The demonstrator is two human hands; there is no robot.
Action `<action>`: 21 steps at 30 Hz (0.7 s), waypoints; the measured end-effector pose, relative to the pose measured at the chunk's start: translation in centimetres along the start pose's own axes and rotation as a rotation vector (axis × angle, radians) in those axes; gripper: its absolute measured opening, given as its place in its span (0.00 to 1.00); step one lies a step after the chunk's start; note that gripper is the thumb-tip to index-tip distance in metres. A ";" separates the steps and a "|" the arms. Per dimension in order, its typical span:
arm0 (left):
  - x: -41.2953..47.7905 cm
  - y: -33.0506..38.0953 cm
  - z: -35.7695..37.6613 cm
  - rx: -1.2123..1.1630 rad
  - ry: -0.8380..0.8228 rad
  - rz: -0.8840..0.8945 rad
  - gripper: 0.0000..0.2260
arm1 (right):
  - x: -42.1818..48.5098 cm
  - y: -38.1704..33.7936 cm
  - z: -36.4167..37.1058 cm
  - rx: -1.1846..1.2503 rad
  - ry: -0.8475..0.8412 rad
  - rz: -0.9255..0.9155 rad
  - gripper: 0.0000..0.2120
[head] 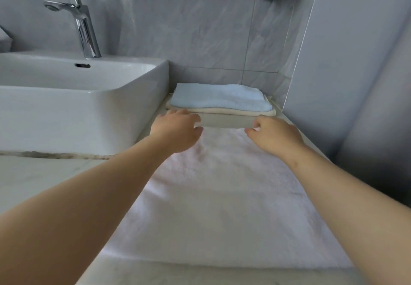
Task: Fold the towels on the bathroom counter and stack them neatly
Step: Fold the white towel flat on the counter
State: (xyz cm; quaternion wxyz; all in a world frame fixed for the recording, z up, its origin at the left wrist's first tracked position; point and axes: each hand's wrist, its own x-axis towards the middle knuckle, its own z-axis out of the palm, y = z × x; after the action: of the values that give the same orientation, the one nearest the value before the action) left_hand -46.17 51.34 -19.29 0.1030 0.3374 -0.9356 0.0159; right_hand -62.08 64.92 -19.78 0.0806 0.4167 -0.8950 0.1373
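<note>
my left hand (175, 129) curls its fingers over the far edge of the white towel (222, 195); my right hand (274, 136) pinches that same edge with thumb and fingers. the towel lies flat along the counter (33, 177), between the sink (124, 115) and the side wall (355, 84). just beyond its far edge, a folded blue towel (220, 97) rests on a cream towel (255, 112) in the corner.

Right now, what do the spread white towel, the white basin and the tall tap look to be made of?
The white fluffy towel looks like soft terry cloth, likely cotton: fuzzy matte pile. The white rectangular basin is probably glazed ceramic: smooth, glossy, with a thick rounded rim. The tall silver tap looks like chrome-plated metal: mirror-bright reflections.
</note>
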 end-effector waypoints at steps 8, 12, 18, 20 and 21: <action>1.0 -1.9 3.9 -0.032 -0.219 -0.162 0.30 | 1.7 2.5 3.6 -0.075 -0.266 0.131 0.35; 1.3 -2.2 4.0 -0.011 -0.242 -0.193 0.33 | 1.7 2.5 3.8 -0.062 -0.266 0.181 0.39; 1.1 -2.0 3.5 -0.021 -0.241 -0.160 0.24 | 0.6 1.6 2.9 0.014 -0.259 0.133 0.34; 0.1 -1.4 2.9 -0.037 -0.212 -0.109 0.23 | -0.8 0.5 2.1 0.063 -0.309 0.064 0.32; -0.7 -0.9 2.5 -0.049 -0.205 -0.067 0.22 | -1.7 0.0 1.5 0.082 -0.332 0.026 0.31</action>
State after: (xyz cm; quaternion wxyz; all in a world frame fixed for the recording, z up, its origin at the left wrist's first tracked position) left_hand -45.57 50.82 -21.87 0.0156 0.3656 -0.9296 -0.0451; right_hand -61.02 65.68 -21.66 -0.0870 0.4251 -0.8949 0.1040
